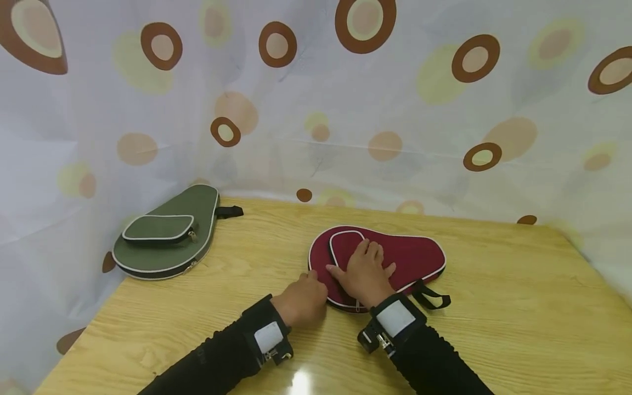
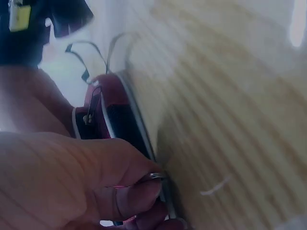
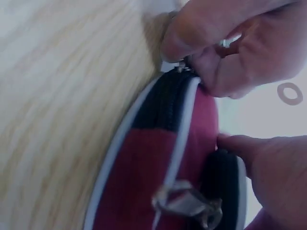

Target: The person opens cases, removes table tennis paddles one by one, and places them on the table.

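Note:
A dark red table tennis racket case (image 1: 412,255) with white piping lies flat on the table, its narrow end to the right. At its left front edge my left hand (image 1: 302,300) pinches the zipper pull (image 3: 181,66) between thumb and forefinger. The zipper (image 3: 165,105) beside those fingers looks closed in the right wrist view. My right hand (image 1: 366,272) rests on the case's small front pocket (image 1: 344,241), thumb and fingers spread. A metal pull (image 3: 184,201) hangs from the pocket. The black strap loop (image 1: 432,296) lies at the front right.
A green racket case (image 1: 199,206) with a front pocket lies at the table's back left, its black strap (image 1: 229,212) pointing right. The wooden table (image 1: 518,307) meets a spotted white curtain (image 1: 316,109) behind and at both sides.

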Tool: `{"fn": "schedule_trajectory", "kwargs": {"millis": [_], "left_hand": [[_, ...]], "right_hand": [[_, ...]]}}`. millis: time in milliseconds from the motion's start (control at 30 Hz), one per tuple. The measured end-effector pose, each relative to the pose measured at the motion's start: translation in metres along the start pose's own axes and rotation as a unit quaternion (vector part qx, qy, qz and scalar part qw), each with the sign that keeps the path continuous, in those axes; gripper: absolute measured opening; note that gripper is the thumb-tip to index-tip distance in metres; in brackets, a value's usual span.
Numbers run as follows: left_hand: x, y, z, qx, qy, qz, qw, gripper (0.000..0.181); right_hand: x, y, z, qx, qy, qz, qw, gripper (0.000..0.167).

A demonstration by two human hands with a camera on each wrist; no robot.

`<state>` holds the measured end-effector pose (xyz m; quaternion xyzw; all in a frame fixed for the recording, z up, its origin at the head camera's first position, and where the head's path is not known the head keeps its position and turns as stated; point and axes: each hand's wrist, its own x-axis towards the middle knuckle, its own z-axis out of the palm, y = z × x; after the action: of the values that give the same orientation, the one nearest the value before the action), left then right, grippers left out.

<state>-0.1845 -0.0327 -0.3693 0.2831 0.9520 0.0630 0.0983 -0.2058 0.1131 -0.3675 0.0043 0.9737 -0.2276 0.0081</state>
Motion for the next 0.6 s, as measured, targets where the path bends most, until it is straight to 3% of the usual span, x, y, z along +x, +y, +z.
{"fn": "schedule_trajectory", "kwargs": {"millis": [200,400,600], "left_hand": [[0.0,-0.004,0.003,-0.017,0.012,0.022,0.9995,0.011],[0.001,-0.011,0.005,-0.018,0.023,0.051,0.9983,0.011],[-0.002,-0.018,0.006,-0.025,0.044,0.088,0.9948,0.007]], "right_hand": [[0.005,0.007,0.001,-0.015,0.007,-0.008,0.9998,0.087],[0.004,0.012,-0.003,-0.041,-0.008,-0.036,0.9985,0.063],[0.003,0.016,-0.004,-0.063,-0.031,-0.067,0.9953,0.055]]}}
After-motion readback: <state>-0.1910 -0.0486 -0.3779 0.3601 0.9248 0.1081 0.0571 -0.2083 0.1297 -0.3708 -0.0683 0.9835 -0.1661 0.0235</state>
